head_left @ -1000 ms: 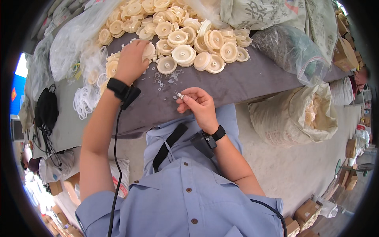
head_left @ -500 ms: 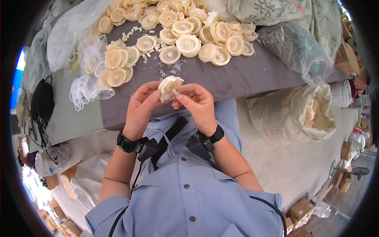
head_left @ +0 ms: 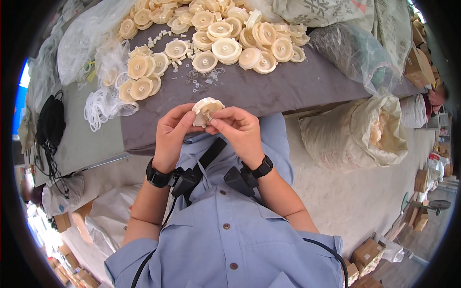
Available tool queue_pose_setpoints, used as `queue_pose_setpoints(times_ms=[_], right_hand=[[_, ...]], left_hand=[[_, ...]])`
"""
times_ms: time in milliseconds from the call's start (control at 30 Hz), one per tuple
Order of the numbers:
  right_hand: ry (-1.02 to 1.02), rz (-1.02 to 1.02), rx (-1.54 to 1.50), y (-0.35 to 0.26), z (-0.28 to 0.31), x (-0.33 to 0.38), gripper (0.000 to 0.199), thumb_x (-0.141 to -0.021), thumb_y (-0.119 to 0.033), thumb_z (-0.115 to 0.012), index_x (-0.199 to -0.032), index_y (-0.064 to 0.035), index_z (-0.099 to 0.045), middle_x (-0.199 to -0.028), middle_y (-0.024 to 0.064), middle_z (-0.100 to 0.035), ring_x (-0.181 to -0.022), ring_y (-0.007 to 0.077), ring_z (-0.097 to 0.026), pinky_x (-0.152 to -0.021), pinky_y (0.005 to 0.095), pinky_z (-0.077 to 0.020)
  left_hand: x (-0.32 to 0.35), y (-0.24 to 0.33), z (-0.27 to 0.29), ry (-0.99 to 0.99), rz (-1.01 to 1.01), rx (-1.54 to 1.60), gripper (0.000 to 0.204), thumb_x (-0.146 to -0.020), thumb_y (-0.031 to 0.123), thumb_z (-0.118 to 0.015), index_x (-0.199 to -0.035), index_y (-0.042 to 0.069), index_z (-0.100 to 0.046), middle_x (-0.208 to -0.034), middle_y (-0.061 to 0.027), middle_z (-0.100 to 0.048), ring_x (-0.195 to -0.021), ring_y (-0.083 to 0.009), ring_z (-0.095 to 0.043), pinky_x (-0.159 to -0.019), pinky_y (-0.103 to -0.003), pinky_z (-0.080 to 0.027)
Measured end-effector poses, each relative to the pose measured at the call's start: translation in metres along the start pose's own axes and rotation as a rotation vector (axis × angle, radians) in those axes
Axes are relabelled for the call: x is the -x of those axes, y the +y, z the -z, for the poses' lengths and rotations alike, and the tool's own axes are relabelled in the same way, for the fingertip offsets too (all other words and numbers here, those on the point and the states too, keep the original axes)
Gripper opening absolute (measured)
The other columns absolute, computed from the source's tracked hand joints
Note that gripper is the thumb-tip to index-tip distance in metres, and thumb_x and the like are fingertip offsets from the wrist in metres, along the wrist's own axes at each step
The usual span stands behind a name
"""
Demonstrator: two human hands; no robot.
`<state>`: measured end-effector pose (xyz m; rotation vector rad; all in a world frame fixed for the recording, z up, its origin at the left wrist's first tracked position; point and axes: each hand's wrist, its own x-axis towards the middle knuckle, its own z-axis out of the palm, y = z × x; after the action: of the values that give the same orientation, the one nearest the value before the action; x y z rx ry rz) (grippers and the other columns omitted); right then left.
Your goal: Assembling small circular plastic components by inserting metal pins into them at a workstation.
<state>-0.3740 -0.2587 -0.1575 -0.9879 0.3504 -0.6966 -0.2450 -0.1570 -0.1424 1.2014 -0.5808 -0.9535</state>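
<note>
A round cream plastic wheel-like part (head_left: 203, 106) is held tilted above my lap, just off the table's front edge. My left hand (head_left: 174, 128) grips its left rim between thumb and fingers. At its center, my right hand (head_left: 238, 128) pinches a small part against the hub; the fingertips mostly hide it, so its kind is unclear. Beyond the hands, many similar cream wheels (head_left: 226, 50) lie heaped on the dark cloth-covered table (head_left: 259, 93). Small cream plastic pieces (head_left: 180, 61) and tiny clear rings (head_left: 195, 85) are scattered in front of the heap.
Clear plastic bags (head_left: 86, 41) and a coil of white cord (head_left: 96, 113) lie at the left. A filled clear bag (head_left: 345, 55) rests at the table's right. Below it stands an open woven sack (head_left: 336, 139). A black bag (head_left: 51, 120) hangs far left.
Both hands and the wheel have come slightly lower in the picture. The wheel has tilted a little, and my right fingertips are closer in at its hub.
</note>
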Motion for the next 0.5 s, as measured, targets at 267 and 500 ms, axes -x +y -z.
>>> queue_pose_setpoints(times_ms=[267, 500], right_hand=[[0.162, 0.271, 0.529, -0.001, -0.003, -0.001, 0.033, -0.079, -0.007, -0.067, -0.107, 0.0011, -0.051, -0.106, 0.0062, -0.056, -0.089, 0.0103, -0.057, -0.076, 0.0241, -0.0487], [-0.087, -0.016, 0.114, 0.006, 0.012, 0.0, 0.033, -0.08, -0.009, -0.067, -0.107, 0.0008, -0.05, -0.099, 0.0039, -0.056, -0.092, 0.0103, -0.054, -0.08, 0.0255, -0.0469]], left_hand=[[0.011, 0.004, -0.005, 0.012, -0.071, -0.074, 0.025, -0.09, 0.011, -0.055, -0.11, -0.003, -0.057, -0.1, -0.0073, -0.063, -0.089, -0.0112, -0.059, -0.075, -0.025, -0.051], [0.018, 0.001, -0.011, -0.026, -0.091, -0.052, 0.025, -0.089, 0.008, -0.057, -0.11, -0.004, -0.058, -0.099, -0.0077, -0.062, -0.089, -0.0118, -0.059, -0.075, -0.025, -0.05]])
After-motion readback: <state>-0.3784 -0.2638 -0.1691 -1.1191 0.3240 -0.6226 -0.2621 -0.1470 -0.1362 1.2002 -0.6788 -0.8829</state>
